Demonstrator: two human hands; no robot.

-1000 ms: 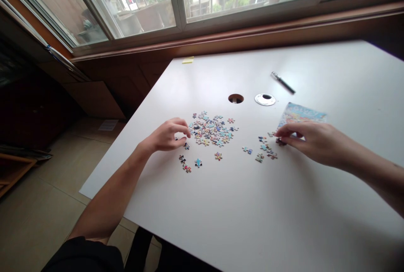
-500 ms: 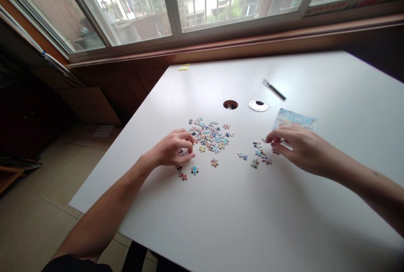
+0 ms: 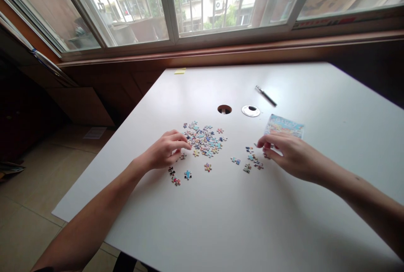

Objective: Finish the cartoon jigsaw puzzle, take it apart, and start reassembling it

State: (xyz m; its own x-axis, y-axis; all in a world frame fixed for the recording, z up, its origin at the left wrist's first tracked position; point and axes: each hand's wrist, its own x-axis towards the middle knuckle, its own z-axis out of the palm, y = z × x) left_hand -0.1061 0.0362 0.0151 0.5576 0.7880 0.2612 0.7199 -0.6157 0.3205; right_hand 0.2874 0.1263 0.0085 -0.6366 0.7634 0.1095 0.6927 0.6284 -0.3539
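Observation:
My left hand (image 3: 170, 150) is at the left edge of a loose pile of jigsaw puzzle pieces (image 3: 206, 140). Its index finger reaches over the nearest ones, the thumb is apart from it, and no held piece shows. Just below that hand lie a red piece (image 3: 176, 182), a blue piece (image 3: 187, 174) and a yellowish piece (image 3: 207, 167). Over on the right, my right hand (image 3: 280, 152) hovers low with bent fingers and a gap above the thumb. Its fingertips are beside a smaller group of pieces (image 3: 251, 157); one reddish piece is partly hidden by the thumb.
A colourful picture sheet (image 3: 285, 125) lies behind my right hand, partly covered. Farther back are a pen (image 3: 266, 96), a round metal cover (image 3: 251, 110) and a hole (image 3: 224, 109) in the white table (image 3: 202, 221). Yellow tape (image 3: 179, 70) marks the far edge, below the window.
My left index finger has straightened from a curl toward the pile. My right hand stays at the small group. The whole view has shifted slightly, with the table appearing lower and farther left.

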